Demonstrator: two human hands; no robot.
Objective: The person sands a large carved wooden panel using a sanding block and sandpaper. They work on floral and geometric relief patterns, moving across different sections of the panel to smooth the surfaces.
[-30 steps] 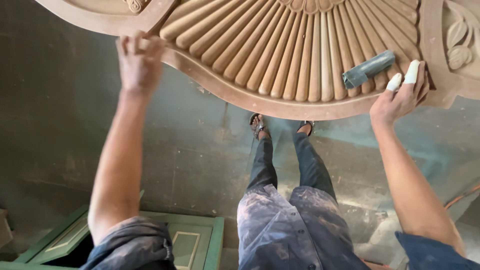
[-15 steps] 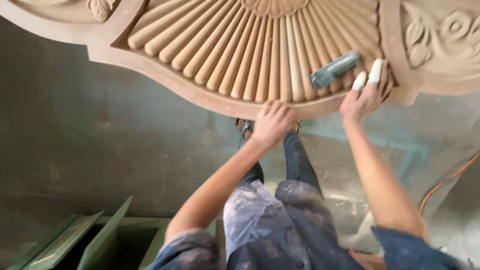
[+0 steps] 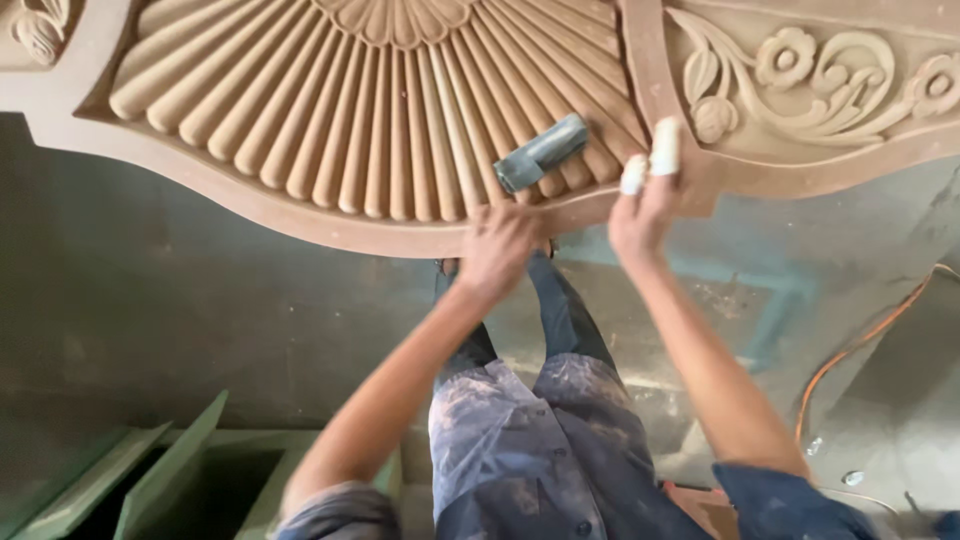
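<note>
While we look straight down over our own legs, both our hands rest on the lower edge of a large carved wooden panel [image 3: 300, 215], a piece with a fan of rounded flutes [image 3: 380, 110] spreading from its top centre and a raised curved border below. Our left hand [image 3: 497, 250] curls over that border just under the flutes, fingers wrapped on the rim, so it grips the panel's edge. Our right hand [image 3: 640, 205] lies close beside it to the right, palm on the wood, with two fingers wrapped in white tape [image 3: 663, 147] stretched up toward the upright band that parts the fan from a floral scroll carving [image 3: 810, 75]; whether it clasps the edge we cannot tell. A folded grey-green sanding pad [image 3: 541, 153] lies loose on the flutes, just above and between the two hands, touching neither. Below us are a grey concrete floor [image 3: 150, 300], a green wooden frame [image 3: 190, 470] at lower left and an orange cable [image 3: 860, 350] at right.
</note>
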